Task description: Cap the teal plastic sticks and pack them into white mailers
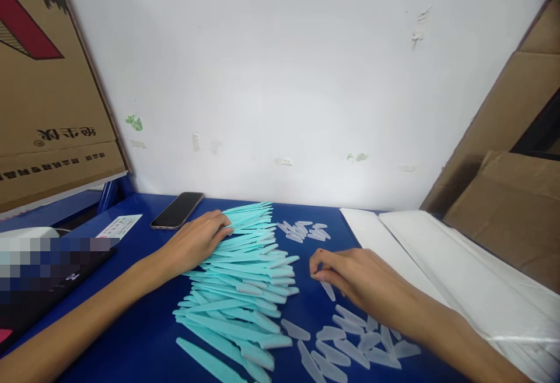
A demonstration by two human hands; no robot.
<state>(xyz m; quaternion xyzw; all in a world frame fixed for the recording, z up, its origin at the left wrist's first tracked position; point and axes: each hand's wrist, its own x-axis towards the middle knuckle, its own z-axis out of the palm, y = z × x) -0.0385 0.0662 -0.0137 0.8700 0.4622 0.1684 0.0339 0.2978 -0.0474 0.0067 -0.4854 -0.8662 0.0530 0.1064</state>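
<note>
Left grip [196, 240] on teal sticks [240, 284], can't tell if clamped; right grip [356, 275] fingertips together, translucent piece [328, 292] just beside

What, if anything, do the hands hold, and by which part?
Cannot be told: the left hand touches turquoise pieces; the right hand is pinched beside a translucent piece.

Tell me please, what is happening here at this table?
A person works with both bare hands at a blue table. The left hand rests at the far part of a long pile of turquoise strips. The right hand is bent, thumb and finger together, above a clear plastic piece; whether it grips this piece, I cannot tell. More clear pieces lie nearer, with a smaller group farther back. A phone lies beyond the left hand.
</note>
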